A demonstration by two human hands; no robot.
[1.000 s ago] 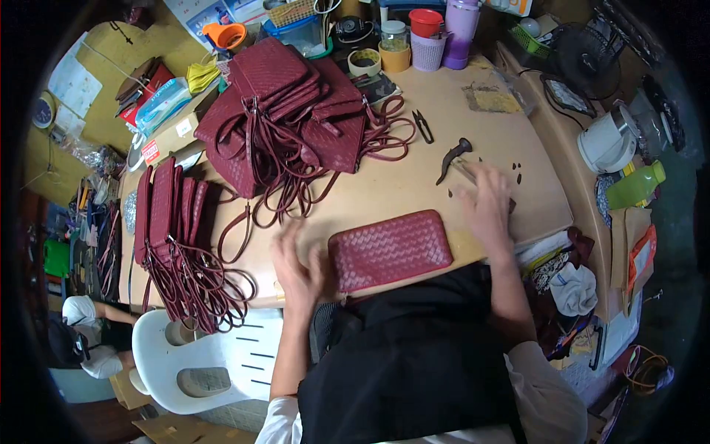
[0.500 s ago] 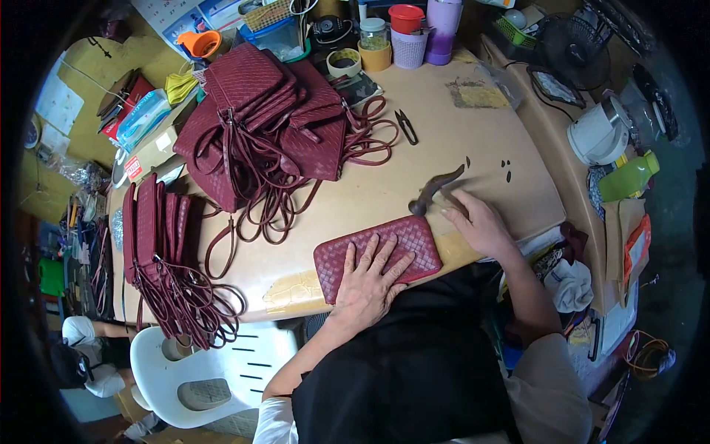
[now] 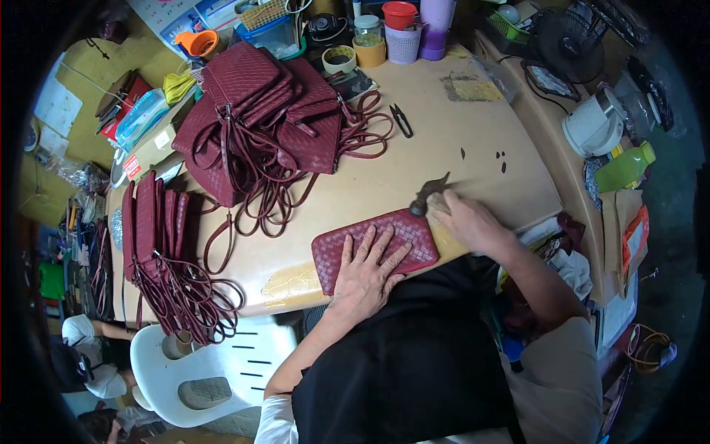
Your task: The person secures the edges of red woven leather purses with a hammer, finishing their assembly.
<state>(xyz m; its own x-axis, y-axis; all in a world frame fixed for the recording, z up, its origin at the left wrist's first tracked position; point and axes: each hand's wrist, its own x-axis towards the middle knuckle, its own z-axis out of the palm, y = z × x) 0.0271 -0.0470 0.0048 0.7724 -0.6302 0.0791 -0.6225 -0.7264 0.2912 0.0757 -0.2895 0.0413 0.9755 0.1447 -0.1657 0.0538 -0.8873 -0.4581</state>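
A burgundy woven-pattern wallet [image 3: 416,240] lies flat at the near edge of the table. Pressing down on it is my left hand [image 3: 366,275], palm down with fingers spread. My right hand [image 3: 473,223] is closed around the handle of a hammer [image 3: 423,203], most of the handle hidden by the fingers. The hammer's dark rounded face is at the wallet's upper right corner; whether it touches cannot be made out. The curved claw points up and to the right.
Burgundy bags with straps [image 3: 244,126] are heaped at the back left, with smaller ones [image 3: 151,222] in front. Small black snips [image 3: 401,120] lie behind the hammer. A tape roll [image 3: 339,60] and cups line the back. A white chair [image 3: 155,370] stands front left.
The hammer and my right hand have shifted slightly, the hand closer to the hammer's head. My left hand remains flat on the wallet. The whole view has moved a little.
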